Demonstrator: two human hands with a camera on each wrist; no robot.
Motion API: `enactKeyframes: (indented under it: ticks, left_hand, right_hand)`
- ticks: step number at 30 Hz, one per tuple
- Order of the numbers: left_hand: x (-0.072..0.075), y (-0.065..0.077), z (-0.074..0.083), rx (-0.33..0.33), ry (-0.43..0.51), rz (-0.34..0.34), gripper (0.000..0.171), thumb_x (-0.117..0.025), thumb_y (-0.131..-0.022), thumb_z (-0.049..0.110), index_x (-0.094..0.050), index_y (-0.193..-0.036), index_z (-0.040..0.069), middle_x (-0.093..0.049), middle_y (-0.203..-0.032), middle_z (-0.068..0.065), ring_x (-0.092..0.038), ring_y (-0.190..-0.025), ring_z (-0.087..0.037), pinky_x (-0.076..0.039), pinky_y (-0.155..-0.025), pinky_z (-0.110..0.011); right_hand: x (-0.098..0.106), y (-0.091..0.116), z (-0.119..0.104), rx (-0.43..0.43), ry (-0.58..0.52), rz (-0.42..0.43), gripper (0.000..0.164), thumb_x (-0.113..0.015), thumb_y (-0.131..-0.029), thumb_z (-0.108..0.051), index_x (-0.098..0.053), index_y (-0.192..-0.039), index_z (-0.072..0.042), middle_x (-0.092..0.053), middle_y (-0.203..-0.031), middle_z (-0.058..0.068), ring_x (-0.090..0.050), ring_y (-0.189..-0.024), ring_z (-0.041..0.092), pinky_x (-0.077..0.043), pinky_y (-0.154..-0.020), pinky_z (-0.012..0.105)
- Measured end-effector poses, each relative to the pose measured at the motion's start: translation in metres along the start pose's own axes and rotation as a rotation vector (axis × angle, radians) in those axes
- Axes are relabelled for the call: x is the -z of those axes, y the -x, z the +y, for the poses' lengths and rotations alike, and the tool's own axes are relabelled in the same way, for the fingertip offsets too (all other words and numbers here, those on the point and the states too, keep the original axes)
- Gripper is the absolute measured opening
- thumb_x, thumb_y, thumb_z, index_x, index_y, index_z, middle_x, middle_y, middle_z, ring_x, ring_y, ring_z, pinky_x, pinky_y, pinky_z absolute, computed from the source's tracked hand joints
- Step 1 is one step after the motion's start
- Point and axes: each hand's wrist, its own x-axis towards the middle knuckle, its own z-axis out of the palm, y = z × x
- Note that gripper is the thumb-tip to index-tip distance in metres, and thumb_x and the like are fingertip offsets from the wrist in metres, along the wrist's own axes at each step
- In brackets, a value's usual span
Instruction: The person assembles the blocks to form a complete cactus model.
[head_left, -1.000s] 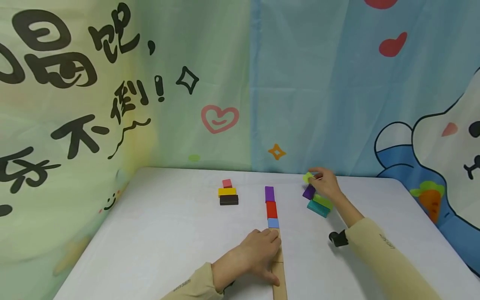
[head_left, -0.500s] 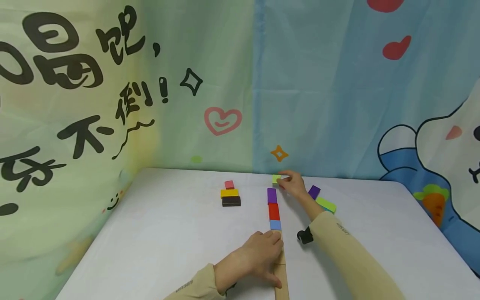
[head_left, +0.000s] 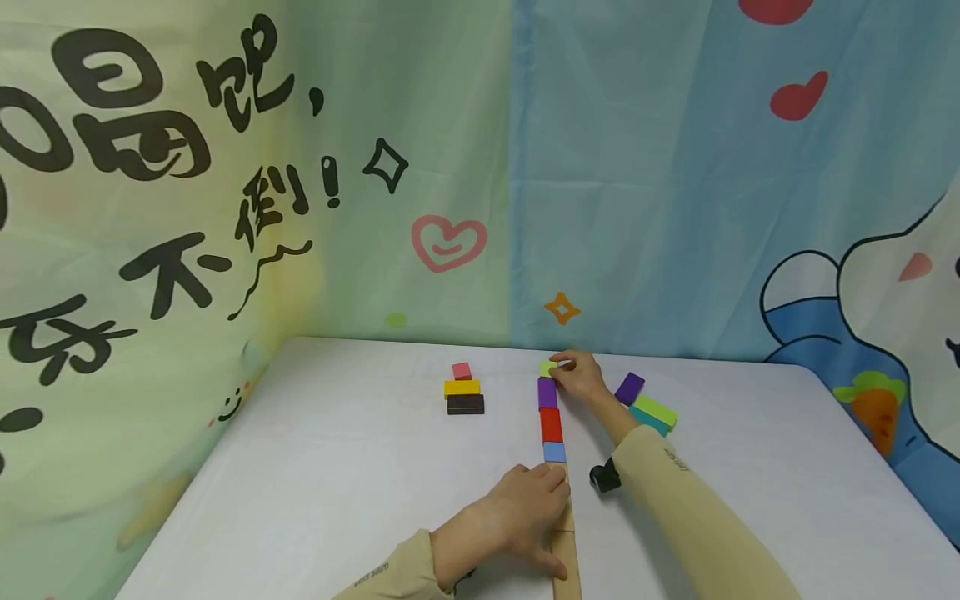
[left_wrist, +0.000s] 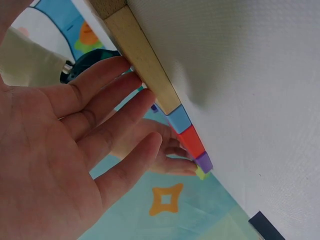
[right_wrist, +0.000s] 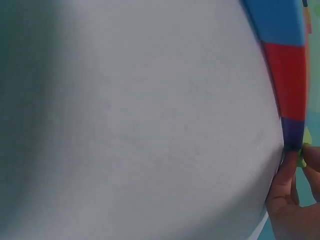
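My right hand [head_left: 583, 380] pinches a small lime-green block [head_left: 547, 367] at the far end of a straight row of blocks. That block sits right up against a purple block [head_left: 547, 393]. Toward me the row runs on with a red block [head_left: 551, 426], a light blue block [head_left: 554, 452] and plain wooden blocks [head_left: 567, 558]. My left hand [head_left: 517, 517] lies along the wooden part, thumb and fingers spread. In the left wrist view its fingers [left_wrist: 122, 127] are extended, with fingertips at the side of a wooden block [left_wrist: 142, 57].
Left of the row lie a pink block [head_left: 461, 371], a yellow block [head_left: 462, 387] and a black block [head_left: 466, 404]. To the right are a second purple block [head_left: 629, 388], a longer lime-green block [head_left: 656, 412] and a teal block [head_left: 648, 423]. A printed curtain [head_left: 637, 208] hangs behind the white table [head_left: 337, 450].
My right hand has carried the small lime-green block left from the loose blocks to the row's far end, then drawn it nearer against the purple block. My left hand has stayed on the wooden blocks.
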Motion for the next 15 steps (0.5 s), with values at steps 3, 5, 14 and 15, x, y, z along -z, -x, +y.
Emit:
enactKeyframes:
  ticks: [3,5,14,15]
  left_hand:
    - [-0.0001,-0.0001,0.0000,0.002,-0.002,0.001,0.086,-0.066,-0.066,0.082,-0.060,-0.119,0.014,-0.048,-0.107,0.007,-0.048,-0.099,-0.005,-0.044,-0.077,-0.022]
    - [-0.0002,-0.0004,0.0002,0.004,-0.005,0.004,0.085,-0.066,-0.066,0.082,-0.060,-0.118,0.015,-0.047,-0.106,0.007,-0.048,-0.098,-0.005,-0.043,-0.076,-0.022]
    - [-0.0006,-0.0006,0.0006,-0.001,-0.025,-0.001,0.086,-0.065,-0.066,0.083,-0.060,-0.119,0.015,-0.048,-0.107,0.007,-0.049,-0.099,-0.005,-0.044,-0.077,-0.022]
    - [-0.0007,-0.0008,0.0005,-0.001,-0.023,-0.005,0.087,-0.065,-0.066,0.083,-0.060,-0.120,0.015,-0.049,-0.107,0.007,-0.049,-0.099,-0.005,-0.044,-0.077,-0.022]
  right_hand:
    - [-0.0011,-0.0002,-0.0001,-0.003,0.008,-0.005,0.026,-0.063,-0.093,-0.004,-0.067,-0.118,0.005,-0.065,-0.105,0.024,-0.060,-0.086,0.029,-0.052,-0.068,0.026]
    - [-0.0014,0.0000,-0.0004,-0.003,0.017,-0.009,0.025,-0.062,-0.094,-0.003,-0.067,-0.117,0.004,-0.064,-0.106,0.023,-0.058,-0.088,0.029,-0.052,-0.069,0.027]
    - [-0.0008,0.0015,-0.0012,-0.021,-0.007,-0.069,0.028,-0.063,-0.095,-0.011,-0.066,-0.118,0.005,-0.064,-0.108,0.023,-0.058,-0.085,0.025,-0.051,-0.067,0.025]
    - [-0.0007,0.0018,-0.0021,-0.034,-0.016,-0.077,0.030,-0.063,-0.095,-0.012,-0.065,-0.119,0.005,-0.063,-0.108,0.022,-0.058,-0.083,0.023,-0.050,-0.065,0.024]
